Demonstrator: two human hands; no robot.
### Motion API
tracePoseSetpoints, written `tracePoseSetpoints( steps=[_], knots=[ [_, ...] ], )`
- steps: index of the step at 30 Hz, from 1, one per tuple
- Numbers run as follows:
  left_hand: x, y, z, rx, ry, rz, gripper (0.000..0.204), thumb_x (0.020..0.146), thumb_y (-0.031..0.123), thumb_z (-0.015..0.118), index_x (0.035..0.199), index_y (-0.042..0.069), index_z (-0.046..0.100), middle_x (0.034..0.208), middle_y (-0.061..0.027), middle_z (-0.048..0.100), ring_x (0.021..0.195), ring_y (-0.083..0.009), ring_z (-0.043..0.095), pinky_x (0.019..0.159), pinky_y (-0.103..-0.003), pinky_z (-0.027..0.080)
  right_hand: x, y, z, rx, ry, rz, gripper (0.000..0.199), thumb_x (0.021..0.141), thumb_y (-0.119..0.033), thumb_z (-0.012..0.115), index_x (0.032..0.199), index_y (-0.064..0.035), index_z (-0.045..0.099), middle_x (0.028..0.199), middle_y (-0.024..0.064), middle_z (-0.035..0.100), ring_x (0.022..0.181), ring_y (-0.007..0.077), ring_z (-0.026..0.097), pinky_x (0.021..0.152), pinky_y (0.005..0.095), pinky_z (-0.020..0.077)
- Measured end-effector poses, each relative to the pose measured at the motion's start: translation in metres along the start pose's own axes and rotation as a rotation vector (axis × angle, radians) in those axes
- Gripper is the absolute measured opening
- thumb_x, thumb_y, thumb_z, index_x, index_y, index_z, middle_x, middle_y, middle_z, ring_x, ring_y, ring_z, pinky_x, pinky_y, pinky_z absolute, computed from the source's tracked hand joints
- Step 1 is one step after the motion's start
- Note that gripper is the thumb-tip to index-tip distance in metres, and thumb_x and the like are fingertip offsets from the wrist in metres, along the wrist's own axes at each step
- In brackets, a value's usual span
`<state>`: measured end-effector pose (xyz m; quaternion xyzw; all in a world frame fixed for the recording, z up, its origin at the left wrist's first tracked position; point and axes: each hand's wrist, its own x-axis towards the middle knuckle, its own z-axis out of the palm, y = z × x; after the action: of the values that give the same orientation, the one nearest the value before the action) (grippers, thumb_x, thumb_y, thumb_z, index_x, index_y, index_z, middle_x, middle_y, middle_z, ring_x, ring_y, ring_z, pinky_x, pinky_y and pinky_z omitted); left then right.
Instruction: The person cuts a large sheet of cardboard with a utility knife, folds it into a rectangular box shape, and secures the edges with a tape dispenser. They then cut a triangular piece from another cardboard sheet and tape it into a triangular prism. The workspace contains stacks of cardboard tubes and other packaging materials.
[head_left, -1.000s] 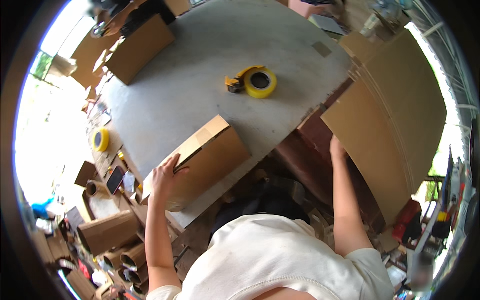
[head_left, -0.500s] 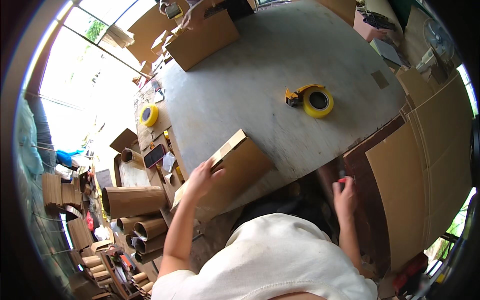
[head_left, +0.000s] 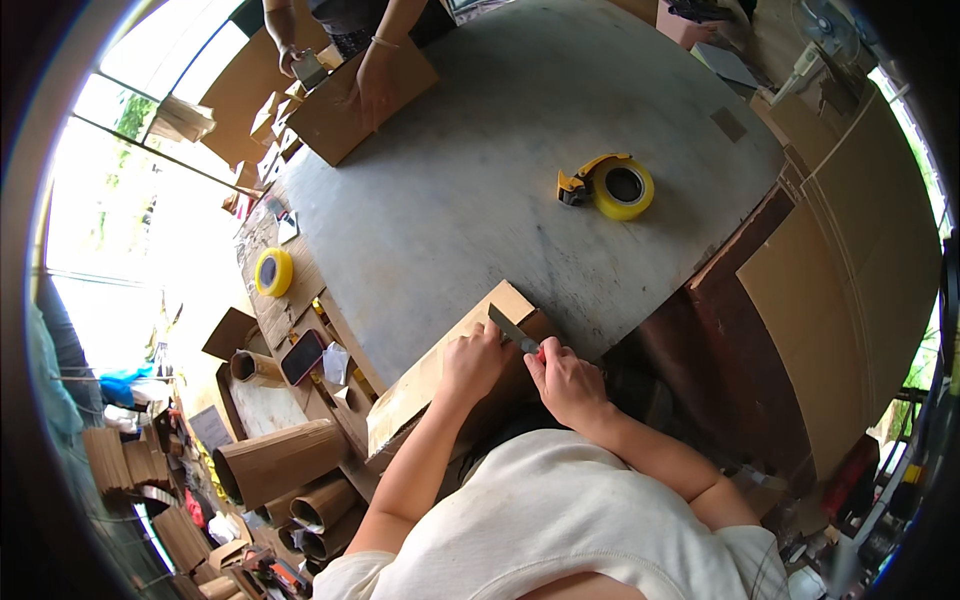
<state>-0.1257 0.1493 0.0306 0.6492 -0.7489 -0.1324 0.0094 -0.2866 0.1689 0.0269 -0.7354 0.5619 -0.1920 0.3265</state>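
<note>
A long, narrow cardboard box (head_left: pixel 418 382) lies tilted over the near edge of the grey table (head_left: pixel 450 180), in front of my body. My left hand (head_left: pixel 470 362) grips the box's upper edge, its fingers curled over it. In my right hand (head_left: pixel 572 387) is a knife (head_left: pixel 513 329) with a red handle, partly hidden by my fingers. Its blade points up and left across the box's far end, close by my left fingertips. Whether the blade touches the cardboard I cannot tell.
A yellow tape dispenser (head_left: pixel 622 188) stands on the table. Leftward are a yellow tape roll (head_left: pixel 273 271), a phone (head_left: pixel 302 357) and several cardboard tubes (head_left: pixel 280 462). Across the table, a co-worker's hand (head_left: pixel 375 88) rests on another box (head_left: pixel 328 122). Large cardboard sheets (head_left: pixel 840 290) lean at right.
My right hand has swung left from beside the table to the box, bringing the knife over it. My left hand has slid along the box, which has turned to show its narrow side.
</note>
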Motion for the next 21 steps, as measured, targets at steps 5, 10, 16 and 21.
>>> tracePoseSetpoints(
  steps=[5,10,16,21],
  knots=[
    [0.002,-0.004,0.009,-0.007,0.028,0.03,0.035,0.077,0.033,0.063,0.085,0.001,0.053,0.072,-0.0142,0.06,0.054,-0.0283,0.061,0.05,-0.035,0.049,0.002,-0.011,0.006,-0.115,0.003,0.088,0.033,0.09,-0.037,0.047,0.081,-0.0052,0.043,0.062,0.0175,0.057,0.053,0.0336,0.06,0.044,0.0402,0.0494],
    [0.002,-0.009,0.019,0.001,0.085,0.067,0.034,0.073,0.031,0.065,0.085,0.001,0.054,0.072,-0.013,0.06,0.054,-0.0274,0.061,0.048,-0.034,0.049,0.001,-0.016,0.008,-0.156,0.012,0.091,0.032,0.088,-0.036,0.049,0.08,-0.0052,0.043,0.059,0.0161,0.057,0.051,0.0316,0.06,0.043,0.0384,0.0501],
    [0.006,0.002,0.002,0.035,-0.154,-0.077,0.042,0.076,0.025,0.061,0.112,0.004,0.052,0.09,-0.0137,0.062,0.065,-0.0314,0.062,0.058,-0.039,0.05,0.001,-0.022,0.007,-0.189,-0.02,0.116,0.033,0.087,-0.036,0.05,0.079,-0.0054,0.043,0.059,0.0159,0.056,0.048,0.0304,0.06,0.041,0.0371,0.0496],
    [0.004,-0.006,0.011,0.077,0.046,0.063,0.04,0.073,0.038,0.066,0.086,0.002,0.055,0.077,-0.0094,0.059,0.055,-0.0243,0.062,0.048,-0.032,0.049,0.003,-0.008,0.013,-0.221,0.035,0.104,0.033,0.085,-0.036,0.054,0.079,-0.0061,0.043,0.06,0.0147,0.055,0.048,0.0306,0.059,0.04,0.0371,0.0488]
  ],
)
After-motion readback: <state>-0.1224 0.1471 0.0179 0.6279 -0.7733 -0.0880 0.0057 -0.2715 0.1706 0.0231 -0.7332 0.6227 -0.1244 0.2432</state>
